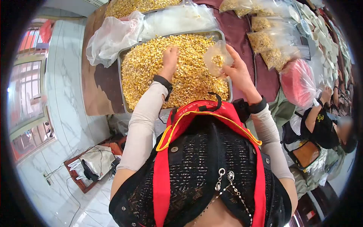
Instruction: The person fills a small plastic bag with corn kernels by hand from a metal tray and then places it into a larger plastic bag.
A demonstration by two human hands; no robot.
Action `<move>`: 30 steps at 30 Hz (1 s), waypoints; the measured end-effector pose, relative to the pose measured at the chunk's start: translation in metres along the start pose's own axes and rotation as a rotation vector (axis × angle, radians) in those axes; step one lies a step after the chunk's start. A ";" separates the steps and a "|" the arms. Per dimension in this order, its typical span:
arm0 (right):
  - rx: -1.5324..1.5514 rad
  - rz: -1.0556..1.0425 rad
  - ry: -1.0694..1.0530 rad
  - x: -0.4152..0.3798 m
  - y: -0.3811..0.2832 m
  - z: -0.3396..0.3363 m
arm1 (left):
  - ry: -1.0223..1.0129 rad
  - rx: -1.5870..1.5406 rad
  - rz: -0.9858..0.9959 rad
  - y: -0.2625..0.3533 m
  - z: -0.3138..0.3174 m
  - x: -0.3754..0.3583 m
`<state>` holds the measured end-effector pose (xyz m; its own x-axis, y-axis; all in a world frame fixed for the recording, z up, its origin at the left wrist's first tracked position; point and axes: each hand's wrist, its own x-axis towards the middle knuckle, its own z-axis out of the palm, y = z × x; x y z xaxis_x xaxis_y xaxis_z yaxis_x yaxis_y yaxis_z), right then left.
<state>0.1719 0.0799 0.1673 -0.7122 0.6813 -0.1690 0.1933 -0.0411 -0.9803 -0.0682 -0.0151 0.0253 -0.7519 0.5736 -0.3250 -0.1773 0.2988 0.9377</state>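
A metal tray (pixel 120 81) full of loose yellow kernels (pixel 147 72) lies in front of me. My left hand (pixel 170 58) is over the heap near its middle, fingers bent down at the kernels; whether they hold any is hidden. At the tray's right side, my right hand (pixel 236 70) grips a small clear bag (pixel 216 58) between thumb and fingers. Some yellow kernels show inside that bag.
Several filled clear bags (pixel 261 41) lie to the right, beside a pink bundle in plastic (pixel 297 83). Crumpled plastic (pixel 113 38) is at the tray's upper left. Another kernel tray (pixel 140 6) stands beyond. A person (pixel 321 121) is at the far right.
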 end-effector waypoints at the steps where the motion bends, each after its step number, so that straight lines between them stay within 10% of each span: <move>1: 0.020 0.006 0.017 0.001 0.002 0.000 | 0.001 0.000 -0.002 -0.022 -0.001 0.004; 4: 0.006 0.048 0.017 0.004 0.012 -0.004 | -0.087 1.019 0.790 -0.039 0.002 -0.007; 15: -0.015 0.069 0.060 0.002 0.019 -0.009 | -0.485 1.383 0.887 -0.029 0.017 -0.034; 19: -0.034 0.084 0.041 -0.001 0.019 -0.007 | -0.328 0.955 0.389 -0.009 0.010 -0.028; 22: -0.177 -0.123 0.047 0.004 0.043 -0.006 | -0.245 -0.360 -0.357 0.007 -0.003 -0.031; 25: -0.207 -0.126 0.022 0.004 0.036 -0.002 | -0.461 -1.086 -0.551 0.004 -0.019 -0.030; 30: -0.232 -0.168 0.019 0.001 0.037 -0.001 | -0.432 -1.170 -0.514 0.066 0.004 -0.064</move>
<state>0.1790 0.0802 0.1311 -0.7353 0.6777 -0.0017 0.2243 0.2409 -0.9443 -0.0297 -0.0289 0.1074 -0.2169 0.8514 -0.4776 -0.9725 -0.1457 0.1820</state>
